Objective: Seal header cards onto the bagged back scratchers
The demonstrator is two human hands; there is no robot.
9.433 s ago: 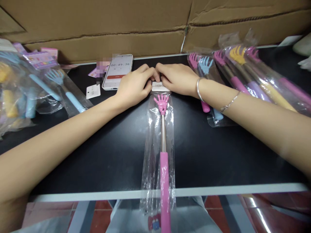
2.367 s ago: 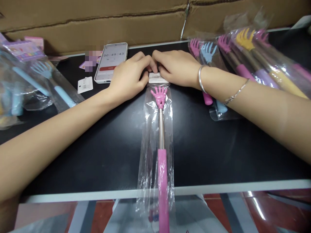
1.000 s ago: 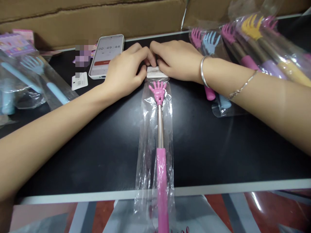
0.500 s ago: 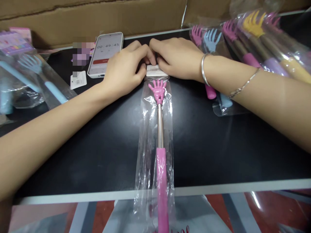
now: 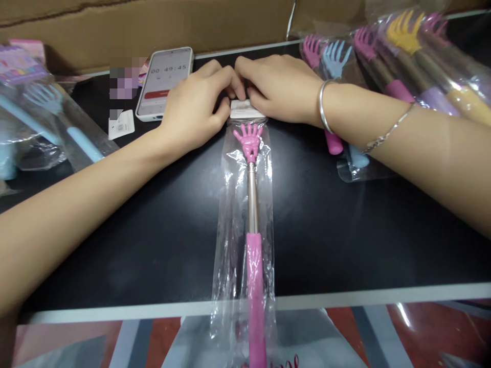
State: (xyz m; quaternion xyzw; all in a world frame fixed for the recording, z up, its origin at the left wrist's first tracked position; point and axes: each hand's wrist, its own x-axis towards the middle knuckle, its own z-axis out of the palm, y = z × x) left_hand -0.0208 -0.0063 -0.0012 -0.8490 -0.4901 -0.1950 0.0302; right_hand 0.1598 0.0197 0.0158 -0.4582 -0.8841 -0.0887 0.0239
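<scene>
A pink hand-shaped back scratcher [image 5: 253, 240] lies in a clear plastic sleeve [image 5: 230, 214] down the middle of the black table [image 5: 153, 225], its handle overhanging the near edge. At the sleeve's far end sits a white header card [image 5: 241, 109]. My left hand [image 5: 194, 110] and my right hand [image 5: 278, 87] meet over that card, fingers curled and pressed on it from both sides. My right wrist wears a silver bangle and a thin chain.
A phone [image 5: 164, 82] showing a timer lies at the back left, with a small white tag [image 5: 121, 124] beside it. Bagged scratchers [image 5: 399, 66] in several colours lie at the right, blue ones [image 5: 57, 122] at the left. Cardboard boxes [image 5: 192, 25] stand behind.
Both hands have stayed pinched on the header card. The view has tilted down slightly, so everything sits a little higher in the frame. The phone timer has advanced.
</scene>
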